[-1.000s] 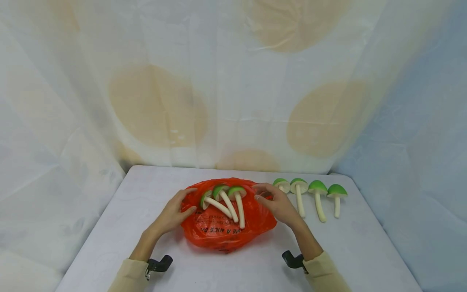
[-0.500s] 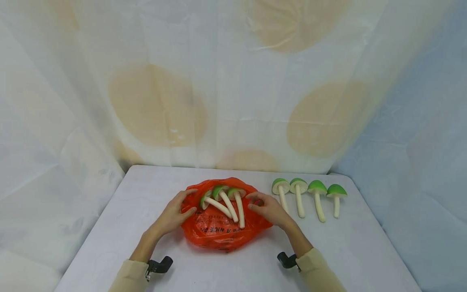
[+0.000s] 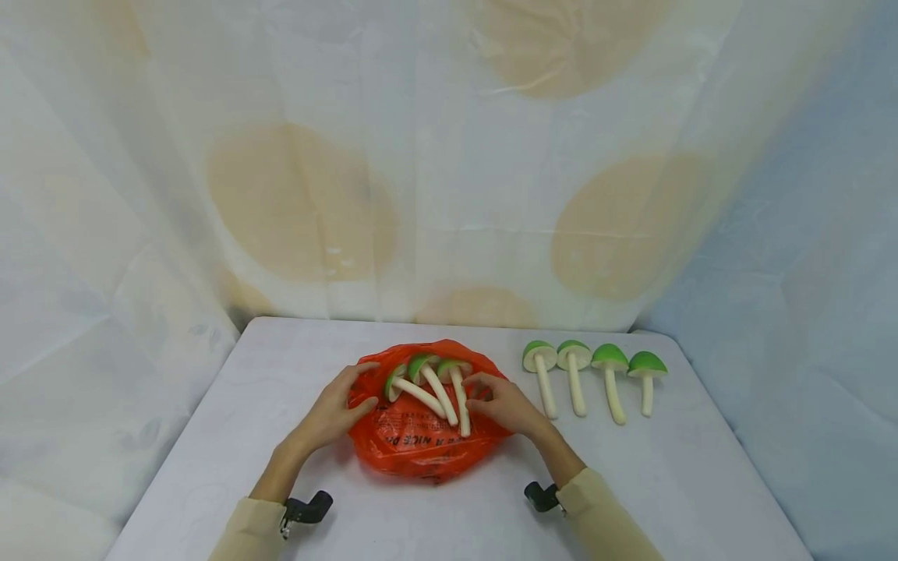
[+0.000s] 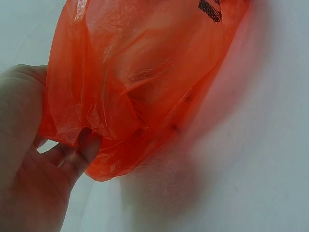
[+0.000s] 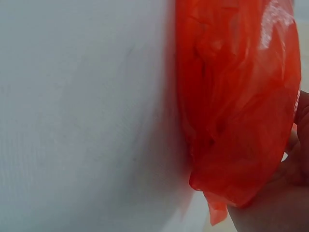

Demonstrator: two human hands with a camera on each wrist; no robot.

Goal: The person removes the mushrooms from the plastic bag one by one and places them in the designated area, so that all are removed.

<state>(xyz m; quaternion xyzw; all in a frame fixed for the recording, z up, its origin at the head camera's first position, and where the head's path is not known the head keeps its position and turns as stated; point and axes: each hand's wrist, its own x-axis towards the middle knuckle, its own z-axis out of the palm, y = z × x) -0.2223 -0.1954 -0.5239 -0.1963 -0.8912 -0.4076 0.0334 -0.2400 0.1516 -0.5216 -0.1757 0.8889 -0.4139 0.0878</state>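
Observation:
An orange plastic bag (image 3: 414, 448) lies crumpled on the white table (image 3: 701, 467). Three green-capped mushrooms (image 3: 438, 386) with long white stems lie on top of it. My left hand (image 3: 347, 399) grips the bag's left edge, thumb and fingers curled round a fold. The left wrist view shows the fingers (image 4: 82, 150) tucked under the bag (image 4: 145, 72). My right hand (image 3: 493, 397) pinches the bag's right edge beside the rightmost stem. In the right wrist view the bag's (image 5: 236, 96) bunched edge lies against that hand (image 5: 275, 210).
A row of several more green mushrooms (image 3: 575, 374) lies on the table just right of the bag, stems toward me. A pale spotted cloth (image 3: 421, 156) hangs behind and to both sides. Black wrist mounts (image 3: 309, 508) sit near the table's front edge.
My right hand has moved left from the row of mushrooms onto the bag's right edge, and that side has bunched inward. The left hand has stayed put.

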